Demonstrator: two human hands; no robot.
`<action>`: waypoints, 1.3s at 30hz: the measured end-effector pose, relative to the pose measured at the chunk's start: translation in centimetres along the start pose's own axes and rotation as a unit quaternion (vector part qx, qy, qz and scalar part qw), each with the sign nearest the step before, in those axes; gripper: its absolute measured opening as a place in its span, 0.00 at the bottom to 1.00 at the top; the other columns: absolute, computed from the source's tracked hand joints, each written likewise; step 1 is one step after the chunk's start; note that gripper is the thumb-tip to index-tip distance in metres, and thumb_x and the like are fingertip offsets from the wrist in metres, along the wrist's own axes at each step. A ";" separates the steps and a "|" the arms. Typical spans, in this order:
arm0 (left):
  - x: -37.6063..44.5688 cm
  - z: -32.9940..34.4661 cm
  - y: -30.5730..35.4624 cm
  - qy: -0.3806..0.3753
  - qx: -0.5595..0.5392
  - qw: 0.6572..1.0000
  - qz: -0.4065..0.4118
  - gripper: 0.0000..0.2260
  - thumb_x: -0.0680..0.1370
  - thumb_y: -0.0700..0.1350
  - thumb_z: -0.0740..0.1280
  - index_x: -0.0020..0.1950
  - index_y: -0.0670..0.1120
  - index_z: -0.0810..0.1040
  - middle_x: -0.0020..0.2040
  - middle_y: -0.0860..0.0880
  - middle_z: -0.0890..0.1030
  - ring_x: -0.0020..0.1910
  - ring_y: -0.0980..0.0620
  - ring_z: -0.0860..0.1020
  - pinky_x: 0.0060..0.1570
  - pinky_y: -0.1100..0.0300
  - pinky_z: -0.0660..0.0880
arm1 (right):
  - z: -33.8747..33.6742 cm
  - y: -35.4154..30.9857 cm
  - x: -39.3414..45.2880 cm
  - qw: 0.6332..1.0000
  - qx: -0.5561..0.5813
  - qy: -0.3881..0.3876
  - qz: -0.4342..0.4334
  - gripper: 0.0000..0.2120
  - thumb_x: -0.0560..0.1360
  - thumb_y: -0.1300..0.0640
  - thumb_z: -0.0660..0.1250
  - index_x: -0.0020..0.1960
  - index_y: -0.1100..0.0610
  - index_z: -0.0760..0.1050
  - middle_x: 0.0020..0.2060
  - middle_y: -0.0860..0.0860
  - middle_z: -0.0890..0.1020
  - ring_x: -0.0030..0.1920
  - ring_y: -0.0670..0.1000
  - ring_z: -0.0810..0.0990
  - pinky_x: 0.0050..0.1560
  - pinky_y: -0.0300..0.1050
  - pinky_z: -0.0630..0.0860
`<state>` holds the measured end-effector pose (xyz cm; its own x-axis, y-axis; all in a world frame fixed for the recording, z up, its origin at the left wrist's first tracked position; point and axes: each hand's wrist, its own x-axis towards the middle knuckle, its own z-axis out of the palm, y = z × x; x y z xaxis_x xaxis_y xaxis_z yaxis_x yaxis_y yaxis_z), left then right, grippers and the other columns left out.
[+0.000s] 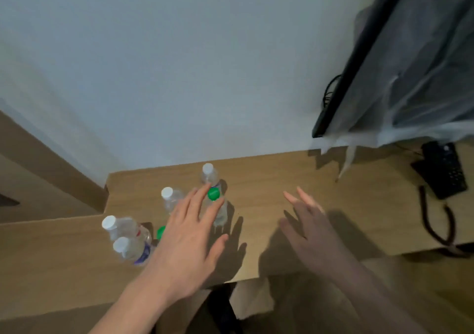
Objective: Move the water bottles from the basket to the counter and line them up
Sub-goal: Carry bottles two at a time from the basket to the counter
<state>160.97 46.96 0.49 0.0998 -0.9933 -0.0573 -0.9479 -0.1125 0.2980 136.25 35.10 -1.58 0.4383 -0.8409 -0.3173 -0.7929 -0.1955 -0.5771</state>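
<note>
Several clear water bottles stand upright on the wooden counter (269, 179). Farthest back is a white-capped bottle (209, 174). Just in front of it stands a green-capped bottle (214, 195), and a white-capped one (169, 197) is to its left. Two more white-capped bottles (120, 227) (130, 250) stand near the left front, one with a blue label. A second green cap (160, 232) peeks out beside my wrist. My left hand (189, 233) hovers over the bottles with fingers spread, fingertips by the green cap. My right hand (310, 228) is open above bare counter. No basket is in view.
A dark flat screen (359, 59) under a translucent cover leans at the upper right. A black telephone (442, 169) with a coiled cord sits at the counter's right end. The white wall runs behind the counter; a lower wooden surface lies at left.
</note>
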 end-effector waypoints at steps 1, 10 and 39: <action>0.6 0.6 1.5 -0.008 0.012 1.000 0.019 0.32 0.82 0.65 0.52 0.85 0.57 0.52 0.85 0.54 0.40 0.84 0.51 0.41 0.83 0.46 0.49 | -0.9 1.4 -1.5 1.000 -0.006 -0.002 0.013 0.31 0.84 0.35 0.54 0.84 0.37 0.49 0.83 0.37 0.43 0.84 0.48 0.41 0.82 0.57 0.49; 3.4 7.4 20.6 -0.045 0.053 0.979 0.189 0.33 0.83 0.64 0.56 0.85 0.56 0.50 0.85 0.51 0.37 0.84 0.47 0.38 0.81 0.49 0.39 | -7.3 17.5 -16.4 0.987 -0.003 0.071 0.147 0.32 0.84 0.37 0.56 0.84 0.36 0.47 0.83 0.37 0.36 0.84 0.48 0.34 0.85 0.57 0.46; 13.3 19.5 72.7 -0.132 0.053 0.841 0.522 0.34 0.85 0.61 0.55 0.85 0.56 0.41 0.82 0.53 0.27 0.81 0.49 0.30 0.80 0.49 0.37 | -26.7 48.6 -44.1 0.849 0.028 0.275 0.451 0.36 0.83 0.32 0.51 0.84 0.37 0.38 0.83 0.41 0.32 0.82 0.54 0.29 0.84 0.62 0.41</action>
<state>87.54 26.00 2.84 -0.8606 -0.5082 -0.0317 -0.5010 0.8339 0.2315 67.07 49.23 4.40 -0.6119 -0.7474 -0.2588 -0.6727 0.6639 -0.3268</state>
